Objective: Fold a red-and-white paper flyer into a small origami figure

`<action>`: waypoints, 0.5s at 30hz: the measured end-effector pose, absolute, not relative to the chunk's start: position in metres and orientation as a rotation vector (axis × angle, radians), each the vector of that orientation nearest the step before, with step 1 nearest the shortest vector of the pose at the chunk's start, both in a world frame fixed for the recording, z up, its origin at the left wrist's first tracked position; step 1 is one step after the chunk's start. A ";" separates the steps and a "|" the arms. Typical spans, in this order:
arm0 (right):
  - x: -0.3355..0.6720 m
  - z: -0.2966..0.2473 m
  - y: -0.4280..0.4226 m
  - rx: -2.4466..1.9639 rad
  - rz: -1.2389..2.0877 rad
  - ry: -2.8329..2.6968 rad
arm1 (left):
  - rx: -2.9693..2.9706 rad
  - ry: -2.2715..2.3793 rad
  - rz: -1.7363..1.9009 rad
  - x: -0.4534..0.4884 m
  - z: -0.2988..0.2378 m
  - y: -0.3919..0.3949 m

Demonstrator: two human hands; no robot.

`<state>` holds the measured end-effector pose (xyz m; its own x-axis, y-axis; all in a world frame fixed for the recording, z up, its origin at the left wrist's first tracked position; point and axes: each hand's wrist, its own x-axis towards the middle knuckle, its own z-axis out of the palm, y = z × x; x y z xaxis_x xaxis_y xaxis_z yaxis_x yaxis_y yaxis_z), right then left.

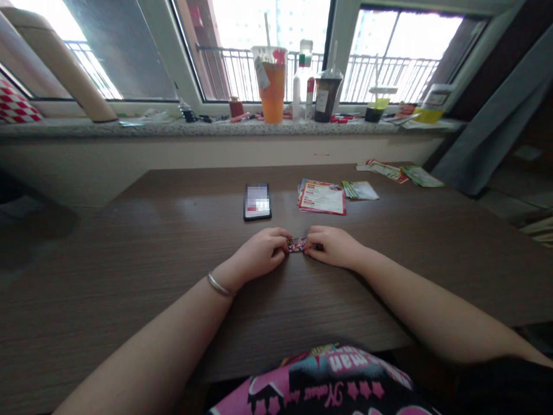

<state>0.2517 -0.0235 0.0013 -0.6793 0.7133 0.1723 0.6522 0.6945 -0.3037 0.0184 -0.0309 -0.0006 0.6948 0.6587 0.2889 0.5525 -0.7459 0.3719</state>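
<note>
A small strip of colourful printed paper [297,245] lies low over the table between my two hands. My left hand [268,249], with a silver bangle at its wrist, has its fingers closed on the strip's left end. At the right end, my right hand [330,245] pinches it with curled fingers. Both ends are partly hidden by the fingers, so whether the paper is folded I cannot tell. Just beyond my hands are a phone [257,202] with its screen lit and a stack of printed leaflets [322,197].
Green-and-white leaflets [360,190] and several more cards [389,170] lie toward the back right of the brown table [129,248]. On the stone windowsill [173,130] stand an orange drink cup [272,86], a dark drink cup [327,98], bottles and a leaning cardboard tube [64,69].
</note>
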 end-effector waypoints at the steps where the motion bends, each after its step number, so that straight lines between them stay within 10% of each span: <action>1: 0.251 0.001 -0.024 -1.081 0.275 -2.643 | 2.657 0.968 0.579 0.019 0.000 -0.031; 15: 0.249 0.000 -0.024 -0.974 0.101 -2.668 | 2.739 1.199 0.488 0.028 0.003 -0.043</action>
<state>0.2485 -0.0240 0.0005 -0.7259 0.6396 0.2530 0.6186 0.7679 -0.1662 0.0279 -0.0432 0.0028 0.6358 0.7315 0.2463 0.6956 -0.6814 0.2278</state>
